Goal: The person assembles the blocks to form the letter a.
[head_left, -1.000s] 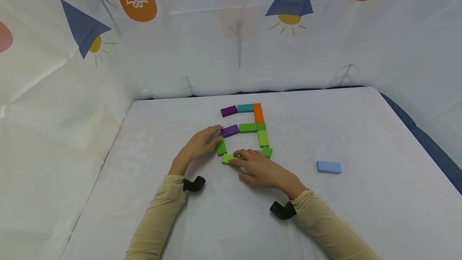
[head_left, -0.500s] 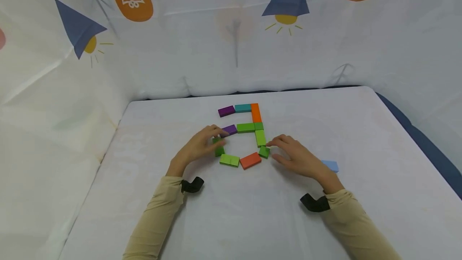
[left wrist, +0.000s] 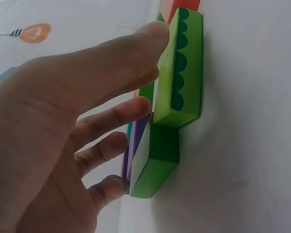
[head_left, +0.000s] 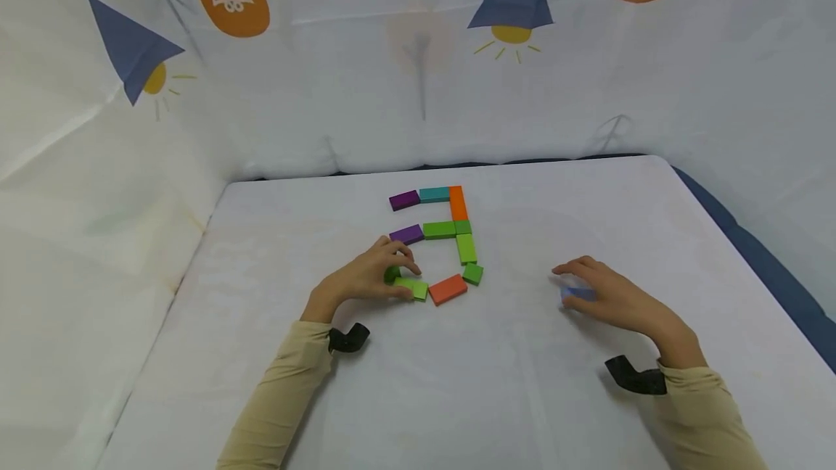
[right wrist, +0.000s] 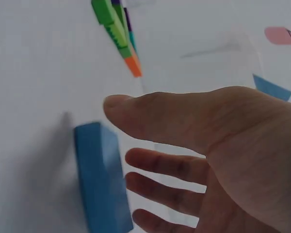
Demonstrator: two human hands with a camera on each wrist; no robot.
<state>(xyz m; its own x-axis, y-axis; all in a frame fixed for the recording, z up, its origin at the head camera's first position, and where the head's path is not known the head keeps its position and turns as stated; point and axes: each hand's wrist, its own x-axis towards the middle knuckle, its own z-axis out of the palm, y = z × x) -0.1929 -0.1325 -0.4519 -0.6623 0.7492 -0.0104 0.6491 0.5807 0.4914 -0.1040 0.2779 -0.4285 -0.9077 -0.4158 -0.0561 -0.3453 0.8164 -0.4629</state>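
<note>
Blocks form an outline like a figure on the white table point(head_left: 509, 383). My left hand point(head_left: 366, 274) is over its lower left corner, its fingers loosely bent and spread. Its thumb tip overlaps a light green block point(left wrist: 191, 63) with a dark scalloped edge; the other fingertips are beside a darker green block point(left wrist: 157, 165). An orange-red block point(head_left: 448, 289) lies just right of the light green one. Out to the right, my right hand point(head_left: 620, 299) hovers at a blue block point(right wrist: 99, 179), thumb and fingers apart, with nothing between them. The hand partly hides the block in the head view.
Further along the outline lie a small green block point(head_left: 473, 273), a light green one point(head_left: 466, 248), an orange one point(head_left: 459, 203), a teal one point(head_left: 434, 195) and two purple ones, the nearer purple block point(head_left: 407, 234) beside my left fingers. A printed white curtain point(head_left: 326, 93) stands behind the table.
My right hand has moved off the outline, uncovering the orange-red block, and across right to the blue block. My left hand has shifted slightly, its thumb now over the light green block.
</note>
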